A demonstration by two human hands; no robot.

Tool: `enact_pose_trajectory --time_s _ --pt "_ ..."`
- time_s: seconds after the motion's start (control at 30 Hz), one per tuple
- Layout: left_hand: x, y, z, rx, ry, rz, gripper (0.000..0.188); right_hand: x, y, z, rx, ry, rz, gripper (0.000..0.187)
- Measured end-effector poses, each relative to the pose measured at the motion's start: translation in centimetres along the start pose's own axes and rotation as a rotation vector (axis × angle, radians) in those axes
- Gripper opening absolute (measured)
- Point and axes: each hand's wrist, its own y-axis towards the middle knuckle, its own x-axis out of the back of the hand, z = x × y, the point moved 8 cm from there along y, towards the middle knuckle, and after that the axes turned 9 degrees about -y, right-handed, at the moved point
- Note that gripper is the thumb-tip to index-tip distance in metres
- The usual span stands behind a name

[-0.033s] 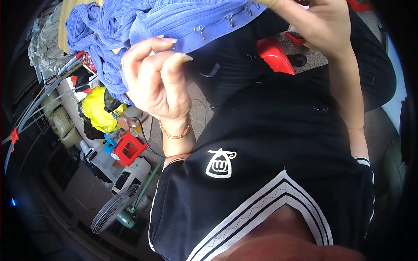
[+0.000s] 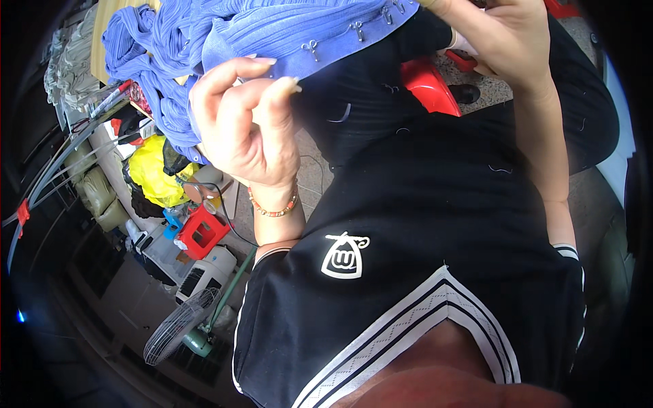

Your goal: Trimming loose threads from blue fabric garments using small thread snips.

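Note:
A blue ribbed knit garment (image 2: 272,37) lies across the top of the view. Several small metal hooks (image 2: 311,49) sit in a row along its smooth edge band. My right hand (image 2: 500,44) reaches the right end of this band, its thumb against the cloth near the last visible hook; its other fingertips are partly cut off by the upper border. In front of the garment's left corner is my left hand (image 2: 248,126), palm toward me. Its fingers are half bent and apart, with nothing visible between them. A beaded bracelet (image 2: 275,211) circles that wrist.
A red plastic stool (image 2: 428,85) stands beyond my black-clothed lap. On the floor at left are a yellow bag (image 2: 153,170), a red plastic stool or crate (image 2: 203,232) and a green standing fan (image 2: 197,342). Grey cloth (image 2: 71,71) is piled at the far left.
My right thumb has shifted slightly right along the band, showing more of the hooks beside it. One left fingertip has moved a little. The garment stays nearly in place.

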Motion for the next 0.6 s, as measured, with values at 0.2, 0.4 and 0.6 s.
enact_pose_trajectory --time_s 0.2,0.4,0.6 --pt "-3.7 1.8 -2.4 -0.095 0.339 0.166 0.037 -0.1 -1.1 -1.0 -0.014 0.004 0.001 0.032" --pt "-4.0 2.3 -2.3 -0.232 0.533 0.25 0.026 -1.0 -1.6 -1.6 -0.117 0.24 0.007 0.033" --pt "-3.6 2.2 -1.6 -0.468 0.388 0.214 0.026 -1.6 -1.8 -1.6 -0.165 0.327 0.027 0.035"
